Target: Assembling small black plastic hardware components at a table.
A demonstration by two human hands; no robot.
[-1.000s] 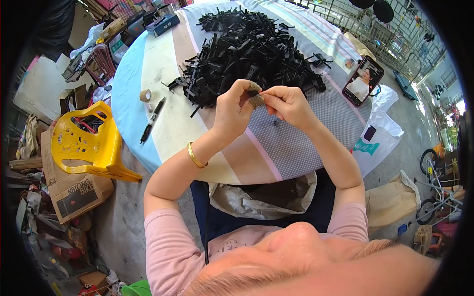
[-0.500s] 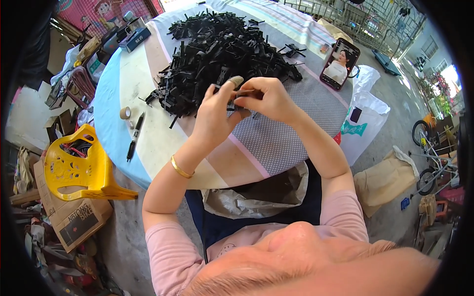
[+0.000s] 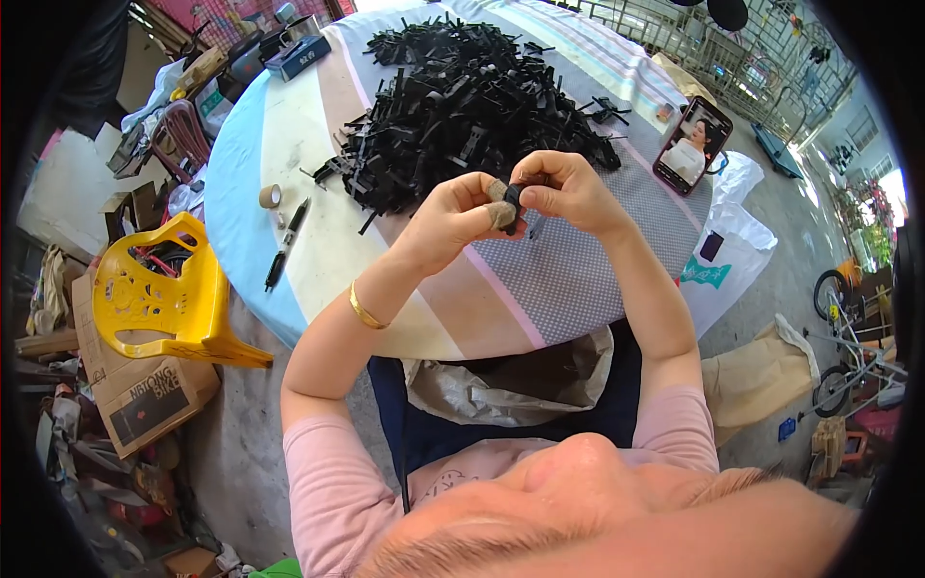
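Over the near side of a heap of small black plastic-looking pieces (image 3: 472, 106), my two hands meet at a small black piece (image 3: 513, 200). My left hand (image 3: 451, 220) pinches it between a thumb and finger wrapped in tan tape; a gold bracelet (image 3: 366, 306) circles that wrist. From the other side, the bent fingers and thumb of my right hand (image 3: 570, 193) grip the same piece. Its exact kind is hidden by my fingertips. The heap lies on a round table covered with a striped cloth (image 3: 385, 279).
A pen (image 3: 286, 246) and a tape roll (image 3: 270, 197) lie left on the cloth. A phone (image 3: 692, 146) stands at the right edge, a blue box (image 3: 299, 58) at the far left. An open sack (image 3: 472, 400) is at my lap. A yellow chair (image 3: 207, 328) stands left, a white bag (image 3: 742, 217) right.
My hands have come away from the heap's edge and closed together on the small black piece, which shows more plainly now. The whole view has shifted slightly.
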